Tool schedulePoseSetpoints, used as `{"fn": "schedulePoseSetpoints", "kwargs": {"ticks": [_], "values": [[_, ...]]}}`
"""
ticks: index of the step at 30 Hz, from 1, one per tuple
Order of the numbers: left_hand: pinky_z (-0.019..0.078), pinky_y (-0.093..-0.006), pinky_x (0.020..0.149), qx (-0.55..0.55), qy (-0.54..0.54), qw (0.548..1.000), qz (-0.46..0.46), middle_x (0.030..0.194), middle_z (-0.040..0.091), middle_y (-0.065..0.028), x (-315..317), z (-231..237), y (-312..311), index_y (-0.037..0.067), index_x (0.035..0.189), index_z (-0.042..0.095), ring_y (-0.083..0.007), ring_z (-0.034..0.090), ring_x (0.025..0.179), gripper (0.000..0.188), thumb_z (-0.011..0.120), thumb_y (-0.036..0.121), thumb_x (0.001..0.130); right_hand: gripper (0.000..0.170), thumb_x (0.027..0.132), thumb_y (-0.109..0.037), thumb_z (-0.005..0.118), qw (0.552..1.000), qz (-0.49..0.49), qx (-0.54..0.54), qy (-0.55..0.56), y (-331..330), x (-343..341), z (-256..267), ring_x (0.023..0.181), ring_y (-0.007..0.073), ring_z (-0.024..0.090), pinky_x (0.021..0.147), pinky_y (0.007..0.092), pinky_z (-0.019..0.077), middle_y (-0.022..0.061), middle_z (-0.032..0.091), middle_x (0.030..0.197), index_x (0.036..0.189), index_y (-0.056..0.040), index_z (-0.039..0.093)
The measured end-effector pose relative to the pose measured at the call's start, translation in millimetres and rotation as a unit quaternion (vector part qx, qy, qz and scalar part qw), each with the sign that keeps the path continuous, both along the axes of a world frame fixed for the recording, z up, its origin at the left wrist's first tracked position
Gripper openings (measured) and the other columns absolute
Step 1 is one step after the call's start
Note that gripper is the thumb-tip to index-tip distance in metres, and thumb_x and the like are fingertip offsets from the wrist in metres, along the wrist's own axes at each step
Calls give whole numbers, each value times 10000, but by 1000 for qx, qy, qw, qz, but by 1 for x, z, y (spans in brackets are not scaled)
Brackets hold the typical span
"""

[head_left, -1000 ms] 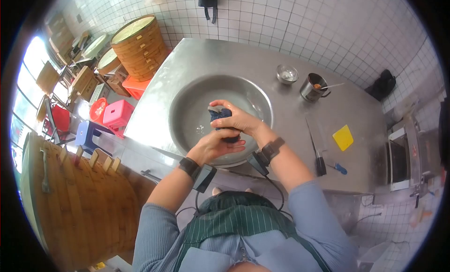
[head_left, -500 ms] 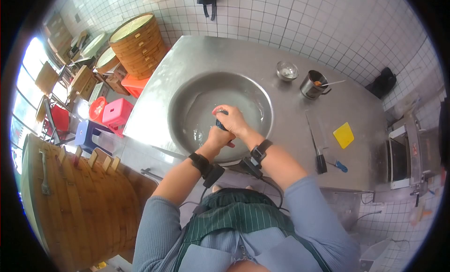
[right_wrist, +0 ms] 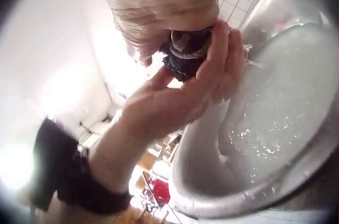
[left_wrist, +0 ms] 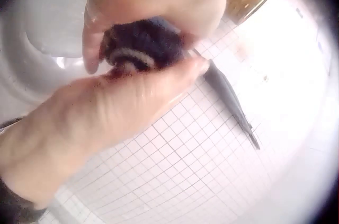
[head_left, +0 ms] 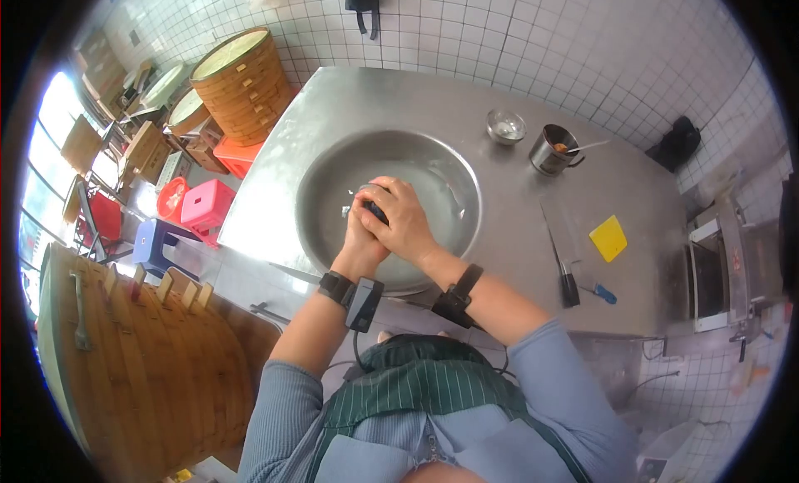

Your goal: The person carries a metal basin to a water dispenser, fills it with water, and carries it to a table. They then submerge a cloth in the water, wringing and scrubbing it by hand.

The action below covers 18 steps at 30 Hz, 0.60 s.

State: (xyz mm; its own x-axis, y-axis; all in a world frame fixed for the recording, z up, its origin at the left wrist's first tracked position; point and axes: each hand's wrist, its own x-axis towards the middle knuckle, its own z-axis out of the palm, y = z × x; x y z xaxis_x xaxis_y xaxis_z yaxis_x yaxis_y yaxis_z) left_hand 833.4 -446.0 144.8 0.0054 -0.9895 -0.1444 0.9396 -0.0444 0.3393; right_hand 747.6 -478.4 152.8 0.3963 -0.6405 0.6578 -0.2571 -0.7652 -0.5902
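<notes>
A bunched dark blue cloth (head_left: pixel 376 210) is squeezed between both hands above a wide metal basin (head_left: pixel 475 183). My left hand (head_left: pixel 359 241) cups it from the left and below, fingers bent round it. Over the top and right side lies my right hand (head_left: pixel 404 223), gripping the same cloth. Seen from the left wrist, the cloth (left_wrist: pixel 143 41) shows a paler curved edge between the hands. The right wrist view shows its folded end (right_wrist: pixel 183 68) poking out between the fingers, and rippling water (right_wrist: pixel 270 128) in the basin. Most of the cloth is hidden by the hands.
On the steel table (head_left: pixel 516 200) to the right are a glass bowl (head_left: pixel 506 127), a steel mug (head_left: pixel 549 151) with a spoon, a black-handled knife (head_left: pixel 568 288), a blue-handled tool (head_left: pixel 605 294) and a yellow square (head_left: pixel 608 238). Bamboo steamers (head_left: pixel 241 92) stand at left.
The hands have turned and closed tighter round the cloth, which showed more a second ago. Since half a second ago they have shifted slightly left, still above the basin.
</notes>
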Motion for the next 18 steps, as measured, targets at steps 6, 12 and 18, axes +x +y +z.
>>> {"fn": "schedulePoseSetpoints", "kwargs": {"ticks": [6,12,18], "values": [[494,-326,720,1,-358,924,130,968,558,-67,-11,-5,1,44,1038,509,-167,567,870,323,474,337,907,142,827,-203,634,972,-59,181,-140,-7,17,-2,920,274,529,820,369,430,97,558,951,897,-83,604],[403,-265,538,156,-351,899,208,727,511,-20,-16,-20,-17,28,863,511,-88,489,654,142,542,166,851,269,871,-258,619,833,-74,446,-318,-15,19,-15,806,169,555,722,311,462,76,599,864,944,0,589],[457,-328,671,115,-722,637,244,867,650,-107,-13,-43,-14,80,966,618,-242,581,735,217,552,232,826,342,874,-280,614,714,-58,578,-391,-16,13,-36,831,173,561,747,333,474,98,586,981,1096,-27,552]]}}
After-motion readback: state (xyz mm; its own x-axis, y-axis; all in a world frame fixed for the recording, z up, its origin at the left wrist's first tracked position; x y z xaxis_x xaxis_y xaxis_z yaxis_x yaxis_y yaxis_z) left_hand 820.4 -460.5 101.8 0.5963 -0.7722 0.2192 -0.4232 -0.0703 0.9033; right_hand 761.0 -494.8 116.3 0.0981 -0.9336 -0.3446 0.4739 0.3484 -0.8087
